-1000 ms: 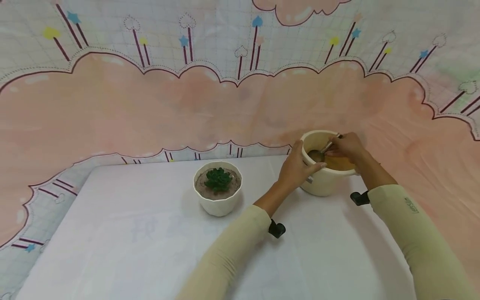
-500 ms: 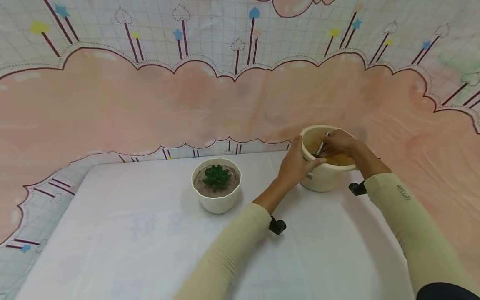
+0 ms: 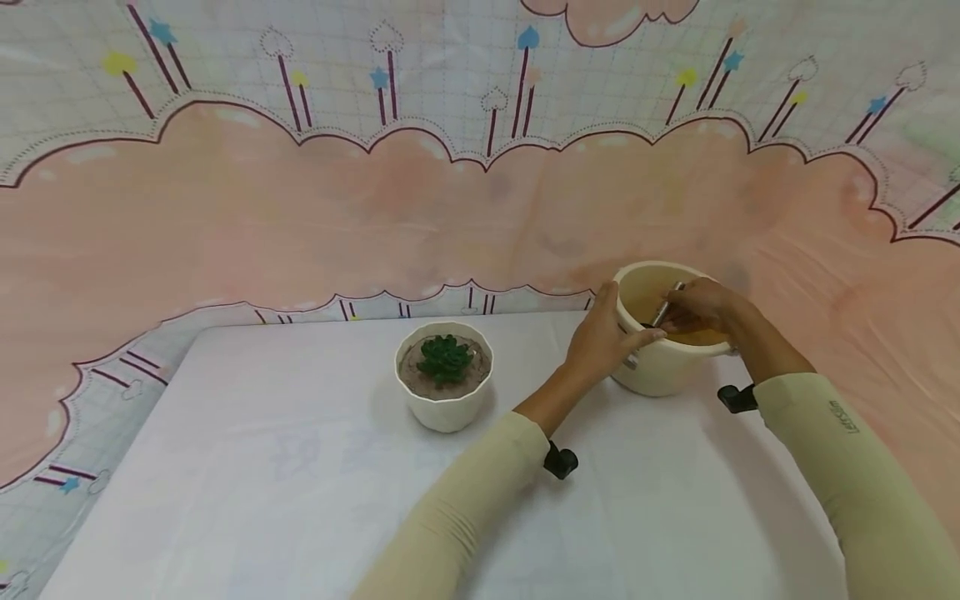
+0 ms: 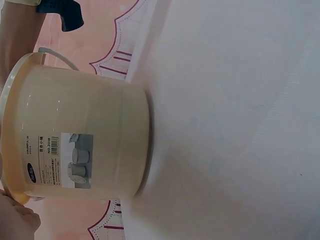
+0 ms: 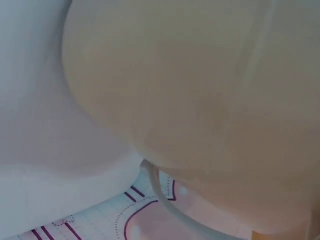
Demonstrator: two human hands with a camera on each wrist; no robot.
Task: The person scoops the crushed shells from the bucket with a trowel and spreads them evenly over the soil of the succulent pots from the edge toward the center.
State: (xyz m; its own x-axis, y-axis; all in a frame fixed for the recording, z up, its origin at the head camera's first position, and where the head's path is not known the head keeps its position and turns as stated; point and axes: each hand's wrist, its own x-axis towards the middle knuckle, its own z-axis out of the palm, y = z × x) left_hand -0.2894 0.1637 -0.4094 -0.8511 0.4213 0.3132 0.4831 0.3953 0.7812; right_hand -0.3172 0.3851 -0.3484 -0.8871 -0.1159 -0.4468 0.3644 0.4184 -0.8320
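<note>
A cream plastic bucket [image 3: 651, 373] stands upright at the right back of the white table, with yellowish contents or an inner base showing inside. My left hand [image 3: 600, 340] holds its near left rim, thumb over the edge. Inside the mouth, my right hand [image 3: 703, 305] grips the metal handle of a spoon [image 3: 664, 310], which tilts down into the bucket; its bowl is mostly hidden. In the left wrist view the bucket [image 4: 110, 115] carries a printed label [image 4: 75, 160], with fingers of my left hand [image 4: 17, 220] at its rim. The right wrist view shows mainly the blurred bucket wall [image 5: 200, 90].
Left of the bucket, a white faceted pot [image 3: 444, 412] holds a green succulent [image 3: 444, 358] in grey-brown soil. The bucket's grey carrying handle [image 5: 175, 212] hangs at its side. Behind the table [image 3: 300, 467] hangs a pink cloud-patterned cloth [image 3: 420, 217].
The spoon's round bowl, visible a second ago, is now mostly hidden, and its handle stands steeper. My right hand has shifted slightly within the bucket's mouth. My left hand keeps its hold.
</note>
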